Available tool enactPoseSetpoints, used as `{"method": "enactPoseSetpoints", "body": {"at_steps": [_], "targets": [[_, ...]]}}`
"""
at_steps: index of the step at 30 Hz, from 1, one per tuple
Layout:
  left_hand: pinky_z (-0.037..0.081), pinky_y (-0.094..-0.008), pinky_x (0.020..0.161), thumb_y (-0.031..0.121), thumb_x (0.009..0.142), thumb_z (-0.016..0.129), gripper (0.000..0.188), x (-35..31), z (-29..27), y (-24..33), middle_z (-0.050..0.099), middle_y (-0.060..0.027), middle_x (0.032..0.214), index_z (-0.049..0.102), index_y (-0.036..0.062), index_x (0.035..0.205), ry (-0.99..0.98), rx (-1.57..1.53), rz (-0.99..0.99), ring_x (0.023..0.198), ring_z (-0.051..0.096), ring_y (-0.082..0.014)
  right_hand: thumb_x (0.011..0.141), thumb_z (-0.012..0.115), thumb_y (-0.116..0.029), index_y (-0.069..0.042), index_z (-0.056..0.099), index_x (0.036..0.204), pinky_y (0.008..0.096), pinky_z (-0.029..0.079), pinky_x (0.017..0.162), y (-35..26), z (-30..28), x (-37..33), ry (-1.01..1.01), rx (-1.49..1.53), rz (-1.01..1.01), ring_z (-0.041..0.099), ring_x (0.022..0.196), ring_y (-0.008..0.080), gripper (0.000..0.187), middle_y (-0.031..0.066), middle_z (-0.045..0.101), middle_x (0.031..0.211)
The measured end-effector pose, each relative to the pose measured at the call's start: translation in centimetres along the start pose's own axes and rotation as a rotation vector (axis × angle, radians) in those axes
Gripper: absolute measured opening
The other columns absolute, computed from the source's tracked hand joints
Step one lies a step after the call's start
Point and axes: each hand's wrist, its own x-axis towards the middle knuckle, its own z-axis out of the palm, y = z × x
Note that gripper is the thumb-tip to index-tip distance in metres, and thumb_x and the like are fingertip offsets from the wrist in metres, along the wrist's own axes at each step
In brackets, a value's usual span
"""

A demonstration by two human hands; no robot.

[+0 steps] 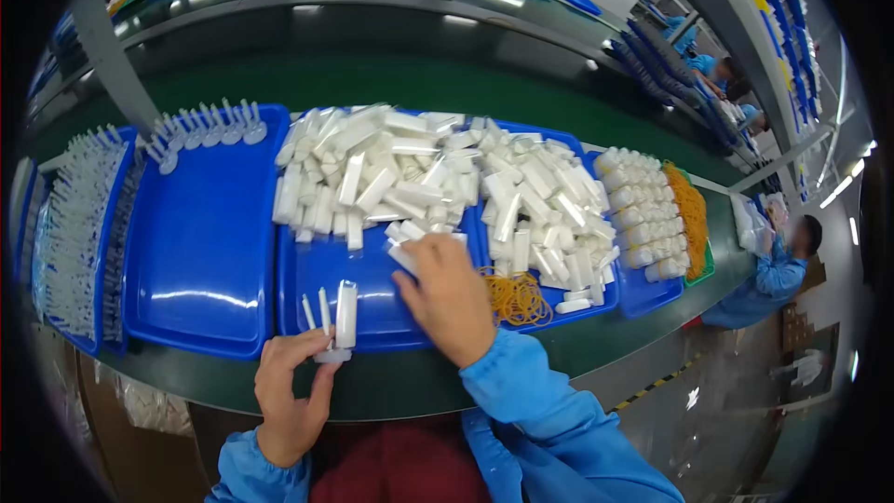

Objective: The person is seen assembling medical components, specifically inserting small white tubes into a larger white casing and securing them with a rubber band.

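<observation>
Far left, I'm seeing clear stemmed pieces [79, 233] crowding one tray, and next along a wide blue tray [205, 251] is carrying similar ones by its far edge. Now the left hand [284, 396]! It's coming in from below, wrist upright, fingers curling to the right, and thumb and fingertips are pinching a round base [333, 355] above the tabletop [391, 396]. Two thin white rods [323, 309] are standing up at that base, with a slim white block [345, 315] standing just beside them on its right. Over to the right hand [452, 293]: its forearm is slanting up and leftward, palm facing down, thumb spreading away from the fingers, and the fingertips are dipping to the near edge of a heap of white blocks [372, 177]. I can't tell whether they're gripping one; the hand is hiding that. Just right of it, orange bands [515, 300] are lying in a tangle below a second heap of white blocks [540, 205], and white rounded parts [643, 214] are lining up beyond.
</observation>
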Motion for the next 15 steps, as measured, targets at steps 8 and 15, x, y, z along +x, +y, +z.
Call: {"method": "enactPoseSetpoints", "body": {"at_steps": [8,15], "targets": [[0.050,-0.0356,0.080,-0.012,0.073,0.076,0.040,0.7,-0.3,0.2,0.074,-0.0142,0.108,0.066,0.0025,0.109,-0.035,0.041,0.025,0.091,0.069,-0.0272,0.080,0.074,-0.006,-0.002,0.063,0.109,0.0430,0.052,0.080,0.5,-0.2,-0.2,-0.023,-0.099,-0.044,0.061,0.095,0.0345,0.032,0.0141,0.060,0.101],[0.047,-0.0344,0.072,-0.007,0.074,0.078,0.041,0.8,0.2,-0.4,0.073,-0.0097,0.106,0.068,0.0049,0.111,0.018,0.025,0.052,0.085,0.066,-0.0255,0.079,0.073,-0.002,0.000,0.059,0.118,0.0432,0.052,0.081,-0.7,-0.3,-0.4,-0.222,-0.032,-0.101,0.060,0.096,0.0343,0.042,0.0149,0.059,0.100]]}}
